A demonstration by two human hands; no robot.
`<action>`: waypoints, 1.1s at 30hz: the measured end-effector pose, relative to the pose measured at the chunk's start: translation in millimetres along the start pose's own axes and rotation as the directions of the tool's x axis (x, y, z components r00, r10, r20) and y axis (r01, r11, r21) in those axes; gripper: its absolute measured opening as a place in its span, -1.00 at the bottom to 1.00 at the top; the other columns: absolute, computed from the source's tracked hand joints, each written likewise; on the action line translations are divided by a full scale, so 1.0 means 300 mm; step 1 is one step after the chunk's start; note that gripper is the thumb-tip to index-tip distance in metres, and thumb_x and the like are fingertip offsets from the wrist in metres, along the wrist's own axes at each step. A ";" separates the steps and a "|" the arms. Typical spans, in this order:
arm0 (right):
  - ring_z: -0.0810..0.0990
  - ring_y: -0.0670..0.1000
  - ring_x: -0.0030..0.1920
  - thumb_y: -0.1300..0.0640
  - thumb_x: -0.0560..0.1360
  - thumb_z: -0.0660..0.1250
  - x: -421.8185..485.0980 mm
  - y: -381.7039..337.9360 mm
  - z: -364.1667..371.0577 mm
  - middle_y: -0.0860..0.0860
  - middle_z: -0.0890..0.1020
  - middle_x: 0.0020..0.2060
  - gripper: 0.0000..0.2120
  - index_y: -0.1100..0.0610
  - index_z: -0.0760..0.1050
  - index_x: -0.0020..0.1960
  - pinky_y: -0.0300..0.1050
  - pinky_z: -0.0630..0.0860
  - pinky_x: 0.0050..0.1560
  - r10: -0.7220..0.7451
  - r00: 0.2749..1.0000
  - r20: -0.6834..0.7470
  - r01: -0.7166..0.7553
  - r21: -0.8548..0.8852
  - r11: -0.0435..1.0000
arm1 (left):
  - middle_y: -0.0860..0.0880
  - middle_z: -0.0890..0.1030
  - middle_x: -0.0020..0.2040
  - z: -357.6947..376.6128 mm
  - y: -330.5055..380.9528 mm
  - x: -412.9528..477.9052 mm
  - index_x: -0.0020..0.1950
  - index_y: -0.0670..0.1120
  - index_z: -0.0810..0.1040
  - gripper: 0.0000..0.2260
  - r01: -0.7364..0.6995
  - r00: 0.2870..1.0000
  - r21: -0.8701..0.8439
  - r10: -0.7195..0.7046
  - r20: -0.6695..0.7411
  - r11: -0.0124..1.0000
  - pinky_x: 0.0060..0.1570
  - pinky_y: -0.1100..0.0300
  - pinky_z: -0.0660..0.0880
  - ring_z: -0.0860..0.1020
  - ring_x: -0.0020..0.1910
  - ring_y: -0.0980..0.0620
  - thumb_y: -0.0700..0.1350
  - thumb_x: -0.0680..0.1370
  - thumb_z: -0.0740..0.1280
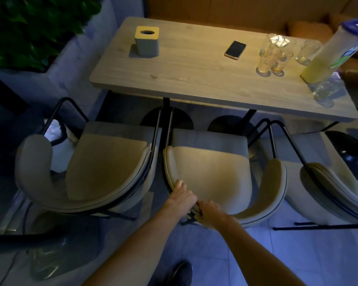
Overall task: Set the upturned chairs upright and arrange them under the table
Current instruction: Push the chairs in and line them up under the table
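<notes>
Three beige upholstered chairs with black metal frames stand upright in a row along the near side of the wooden table (174, 79). The middle chair (213, 174) has its seat front at the table's edge. My left hand (182, 195) grips the curved backrest at its near left part. My right hand (209, 211) grips the same backrest just to the right, fingers curled over its top edge. The left chair (99, 170) and the right chair (335, 188) stand close on either side, untouched.
On the table stand a tissue box (147, 41), a phone (235, 49), several glasses (275, 54) and a tall juice container (327, 56). A plant (29, 27) and a bin (58, 141) are at the left. My shoe (180, 273) is on the tiled floor.
</notes>
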State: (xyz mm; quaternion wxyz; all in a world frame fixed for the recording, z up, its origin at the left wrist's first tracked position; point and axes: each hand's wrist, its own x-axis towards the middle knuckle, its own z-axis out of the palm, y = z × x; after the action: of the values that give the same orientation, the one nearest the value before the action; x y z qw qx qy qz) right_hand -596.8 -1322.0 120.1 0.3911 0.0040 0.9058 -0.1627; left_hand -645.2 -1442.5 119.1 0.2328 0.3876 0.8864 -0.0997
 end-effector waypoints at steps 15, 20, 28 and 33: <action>0.61 0.14 0.11 0.07 0.55 0.34 0.047 -0.035 0.034 0.13 0.62 0.15 -0.64 0.12 0.44 0.32 -0.04 0.51 0.16 -0.034 0.999 -0.016 0.034 0.005 0.999 | -0.14 0.63 0.08 0.041 -0.054 -0.035 0.04 -0.12 0.60 -0.85 0.010 1.000 0.013 -0.010 -0.024 1.000 0.36 -0.15 0.13 0.41 0.22 -0.20 -0.07 0.56 0.36; 0.61 0.15 0.09 0.07 0.51 0.39 0.052 -0.039 0.047 0.13 0.62 0.13 -0.61 0.11 0.44 0.31 -0.02 0.52 0.14 -0.024 0.999 -0.039 0.024 -0.001 1.000 | -0.12 0.64 0.06 0.052 -0.078 -0.029 0.02 -0.09 0.61 -0.84 -0.027 0.999 0.000 0.027 -0.022 1.000 0.31 -0.15 0.16 0.42 0.19 -0.20 -0.03 0.54 0.38; 0.61 0.16 0.11 0.02 0.51 0.37 0.059 -0.028 0.046 0.11 0.62 0.14 -0.61 0.06 0.45 0.30 0.00 0.54 0.16 -0.021 0.999 -0.037 0.022 0.009 1.000 | -0.11 0.62 0.03 0.034 -0.087 -0.037 -0.05 -0.09 0.60 -0.93 -0.053 0.999 -0.044 0.053 -0.012 0.998 0.32 -0.12 0.13 0.41 0.18 -0.18 -0.11 0.54 0.38; 0.62 0.16 0.08 0.05 0.55 0.27 0.056 -0.023 0.041 0.13 0.62 0.13 -0.66 0.05 0.43 0.30 0.01 0.56 0.14 -0.039 0.999 -0.029 0.039 0.001 0.999 | -0.12 0.63 0.02 0.019 -0.067 -0.054 -0.06 -0.11 0.60 -0.97 -0.017 1.000 -0.041 0.017 -0.017 0.999 0.39 -0.14 0.10 0.39 0.21 -0.20 -0.18 0.54 0.37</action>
State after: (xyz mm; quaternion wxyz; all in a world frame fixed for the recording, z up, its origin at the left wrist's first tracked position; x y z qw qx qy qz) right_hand -600.5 -1334.2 102.4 0.3747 -0.0110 0.9112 -0.1709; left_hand -648.5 -1468.4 122.0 0.2339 0.3911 0.8869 -0.0761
